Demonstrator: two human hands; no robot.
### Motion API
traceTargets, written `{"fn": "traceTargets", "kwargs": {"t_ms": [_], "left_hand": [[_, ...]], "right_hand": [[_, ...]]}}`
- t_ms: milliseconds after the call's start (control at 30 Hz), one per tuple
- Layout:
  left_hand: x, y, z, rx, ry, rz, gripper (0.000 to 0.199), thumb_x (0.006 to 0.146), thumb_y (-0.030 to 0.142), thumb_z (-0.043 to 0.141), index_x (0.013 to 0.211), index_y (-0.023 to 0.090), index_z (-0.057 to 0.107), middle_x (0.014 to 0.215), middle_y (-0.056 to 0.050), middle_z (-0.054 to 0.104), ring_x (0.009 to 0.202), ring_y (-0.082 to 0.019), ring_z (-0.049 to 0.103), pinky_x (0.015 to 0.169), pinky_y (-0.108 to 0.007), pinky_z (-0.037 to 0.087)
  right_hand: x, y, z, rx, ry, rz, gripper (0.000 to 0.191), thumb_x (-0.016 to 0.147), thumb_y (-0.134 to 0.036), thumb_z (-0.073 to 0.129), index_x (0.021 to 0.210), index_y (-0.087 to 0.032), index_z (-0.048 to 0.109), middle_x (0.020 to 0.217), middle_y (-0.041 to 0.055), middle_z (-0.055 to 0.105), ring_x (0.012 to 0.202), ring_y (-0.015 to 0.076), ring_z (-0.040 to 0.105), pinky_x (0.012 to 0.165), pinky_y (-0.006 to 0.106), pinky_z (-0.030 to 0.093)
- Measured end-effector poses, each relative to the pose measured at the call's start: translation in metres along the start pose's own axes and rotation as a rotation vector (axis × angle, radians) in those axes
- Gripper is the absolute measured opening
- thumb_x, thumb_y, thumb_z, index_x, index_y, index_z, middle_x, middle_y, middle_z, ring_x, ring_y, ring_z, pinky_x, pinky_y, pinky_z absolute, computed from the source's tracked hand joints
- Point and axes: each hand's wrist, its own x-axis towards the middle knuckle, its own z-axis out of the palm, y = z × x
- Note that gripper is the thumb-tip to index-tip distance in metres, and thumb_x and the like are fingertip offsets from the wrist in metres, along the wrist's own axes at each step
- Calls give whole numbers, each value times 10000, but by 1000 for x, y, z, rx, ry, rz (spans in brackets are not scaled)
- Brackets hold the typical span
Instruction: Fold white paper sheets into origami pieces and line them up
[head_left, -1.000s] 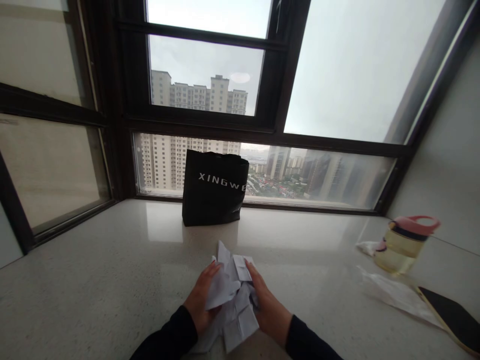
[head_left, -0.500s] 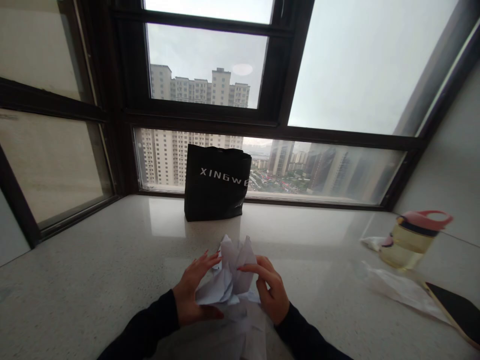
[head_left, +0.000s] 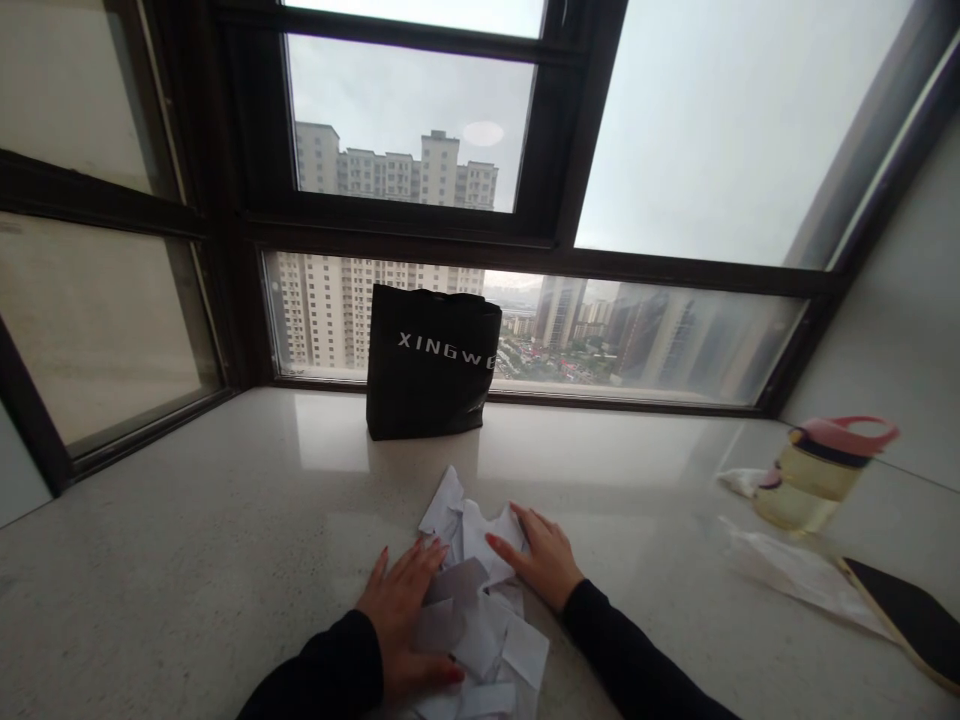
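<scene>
Several torn pieces of white paper (head_left: 480, 635) lie in a loose, overlapping heap on the speckled pale counter, near its front. At the heap's left side my left hand (head_left: 405, 615) rests with its fingers spread, its fingertips and thumb touching the scraps. My right hand (head_left: 544, 560) is at the upper right of the heap, thumb and fingers apart, touching the paper's edge. Neither hand grips anything. Black sleeves cover both wrists.
A black bag (head_left: 433, 365) with white lettering stands behind the heap, by the window. To the right are a yellowish bottle (head_left: 810, 485) with a pink lid, crumpled clear plastic (head_left: 799, 575), a small white packet (head_left: 742, 481) and a dark phone (head_left: 904, 612).
The raised bunch of paper between my hands has come down and spread over the counter. Both hands have let go and lowered, with their fingers flatter. The view has shifted slightly.
</scene>
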Motion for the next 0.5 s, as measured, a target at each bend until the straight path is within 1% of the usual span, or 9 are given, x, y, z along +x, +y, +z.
{"fn": "traceTargets", "kwargs": {"t_ms": [100, 133, 200, 267, 300, 367, 400, 467, 500], "left_hand": [[5, 1, 7, 33, -11, -35, 1007, 499, 700, 470, 1285, 146, 171, 1297, -157, 315, 1183, -324, 248, 939, -563, 65], [7, 0, 7, 30, -13, -51, 1030, 502, 685, 484, 1293, 131, 129, 1302, -170, 298, 1184, -326, 244, 940, -558, 76], [12, -3, 8, 24, -2, -85, 1091, 481, 647, 536, 1300, 108, 59, 1308, -185, 277, 1185, -332, 235, 944, -545, 101], [14, -6, 9, 34, 38, -118, 1116, 461, 600, 585, 1301, 115, 33, 1317, -176, 263, 1187, -336, 222, 946, -540, 105], [15, -6, 9, 39, 67, -132, 1115, 456, 574, 606, 1301, 125, 34, 1322, -166, 256, 1190, -336, 213, 948, -539, 99], [16, -8, 9, 19, 123, -130, 1078, 470, 539, 621, 1299, 152, 50, 1333, -149, 240, 1194, -334, 200, 949, -543, 84], [17, -9, 8, -18, 161, -121, 1024, 505, 526, 604, 1296, 164, 63, 1334, -141, 240, 1194, -326, 206, 950, -542, 85], [18, -13, 2, -174, 257, -77, 833, 623, 480, 512, 1280, 168, 106, 1327, -132, 260, 1189, -290, 241, 960, -506, 139], [20, -17, -3, -287, 313, -48, 716, 677, 425, 447, 1265, 159, 137, 1319, -129, 276, 1186, -266, 261, 963, -472, 182]], "right_hand": [[-8, -14, 4, 66, -112, -70, 638, 587, -277, 602, 1169, -142, 377, 1124, 128, 515, 1056, 287, 435, 908, 467, 254], [-10, -20, 5, 129, -143, -108, 681, 577, -206, 592, 1201, -158, 325, 1147, 111, 497, 1047, 263, 449, 904, 436, 284], [-13, -32, 5, 300, -146, -191, 725, 579, -125, 550, 1234, -194, 248, 1208, 82, 441, 1041, 222, 461, 883, 373, 339], [-15, -40, 2, 478, -103, -232, 725, 627, -124, 513, 1260, -201, 169, 1212, 84, 431, 988, 205, 503, 823, 344, 400], [-15, -43, -1, 532, -67, -224, 718, 660, -143, 499, 1272, -195, 127, 1171, 90, 469, 922, 200, 543, 777, 337, 430], [-15, -46, -9, 581, 27, -184, 695, 732, -188, 455, 1289, -179, 40, 1022, 86, 570, 774, 188, 595, 690, 330, 468], [-16, -48, -14, 579, 83, -176, 674, 762, -206, 426, 1292, -174, 10, 953, 77, 601, 748, 189, 600, 676, 333, 472], [-20, -51, -25, 537, 153, -246, 603, 798, -227, 378, 1293, -174, 38, 943, 81, 612, 847, 200, 579, 736, 351, 452], [-24, -55, -29, 497, 133, -322, 555, 804, -234, 369, 1288, -185, 101, 992, 88, 598, 923, 201, 548, 787, 361, 426]]}}
